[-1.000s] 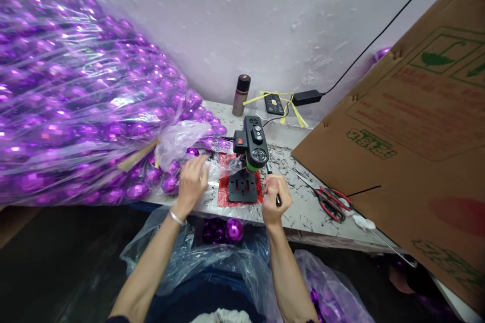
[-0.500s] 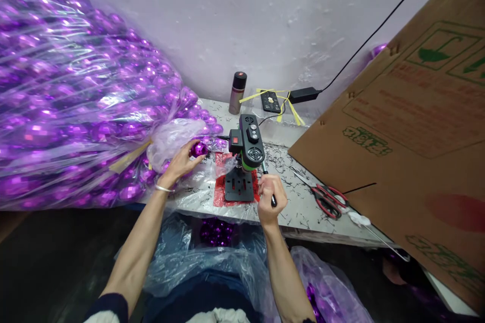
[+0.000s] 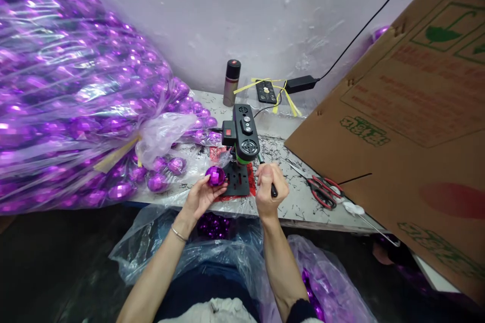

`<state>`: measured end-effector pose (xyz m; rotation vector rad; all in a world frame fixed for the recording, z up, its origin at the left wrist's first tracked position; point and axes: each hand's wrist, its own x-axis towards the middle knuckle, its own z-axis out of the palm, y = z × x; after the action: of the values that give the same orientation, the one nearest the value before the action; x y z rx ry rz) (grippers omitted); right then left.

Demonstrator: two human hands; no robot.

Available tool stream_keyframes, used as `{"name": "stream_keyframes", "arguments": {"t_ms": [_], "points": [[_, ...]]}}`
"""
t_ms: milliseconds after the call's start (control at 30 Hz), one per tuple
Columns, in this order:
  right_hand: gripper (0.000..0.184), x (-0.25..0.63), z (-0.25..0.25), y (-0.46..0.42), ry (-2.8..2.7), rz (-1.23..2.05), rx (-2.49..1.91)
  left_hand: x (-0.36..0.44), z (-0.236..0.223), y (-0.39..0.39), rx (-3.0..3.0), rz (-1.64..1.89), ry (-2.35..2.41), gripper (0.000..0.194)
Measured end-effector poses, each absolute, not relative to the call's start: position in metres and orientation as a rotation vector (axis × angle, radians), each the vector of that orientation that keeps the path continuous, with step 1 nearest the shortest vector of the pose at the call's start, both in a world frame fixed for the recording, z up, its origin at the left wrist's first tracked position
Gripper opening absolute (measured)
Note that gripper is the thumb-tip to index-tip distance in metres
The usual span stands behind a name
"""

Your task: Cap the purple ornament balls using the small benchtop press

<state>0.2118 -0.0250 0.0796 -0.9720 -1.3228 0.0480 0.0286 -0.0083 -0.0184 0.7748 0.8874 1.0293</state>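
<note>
The left hand [image 3: 201, 198] holds the ball [image 3: 215, 176] at its fingertips, beside the press [image 3: 246, 130]; the right hand [image 3: 270, 193] clenches the lever [image 3: 274, 191]. The ball is probably light, slippery, dentable: grip gently around its sides.

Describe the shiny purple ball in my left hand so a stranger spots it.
Start at the huge clear plastic bag of purple balls on the left, then move right to the black machine on the pale table. At the left edge of its black base plate is a faceted purple ball, the only one held by your left hand.
</note>
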Motion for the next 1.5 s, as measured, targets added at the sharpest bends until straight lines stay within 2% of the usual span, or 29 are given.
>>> {"name": "stream_keyframes", "arguments": {"t_ms": [233, 333, 533, 967, 1233, 1500], "points": [[0.035, 0.216, 0.078, -0.028, -1.408, -0.004, -0.973, 0.057, -0.044, 0.005, 1.363, 1.153, 1.31, 0.067], [0.034, 0.217, 0.078, -0.029, -1.437, 0.0, -0.969, 0.061, -0.049, 0.007, 1.697, 1.146, 1.44, 0.065], [0.032, 0.218, 0.076, -0.031, -1.446, -0.001, -0.977, 0.069, -0.045, 0.011, 2.051, 1.105, 1.394, 0.06], [0.034, 0.217, 0.074, -0.031, -1.436, -0.024, -0.967, 0.067, -0.044, 0.013, 2.116, 0.999, 1.4, 0.061], [0.033, 0.218, 0.074, -0.032, -1.45, -0.015, -0.988, 0.084, -0.059, 0.019, 1.998, 1.127, 1.404, 0.064], [0.031, 0.217, 0.061, -0.034, -1.409, -0.003, -0.985, 0.084, -0.066, 0.012, 2.003, 1.212, 1.377, 0.059]]}}
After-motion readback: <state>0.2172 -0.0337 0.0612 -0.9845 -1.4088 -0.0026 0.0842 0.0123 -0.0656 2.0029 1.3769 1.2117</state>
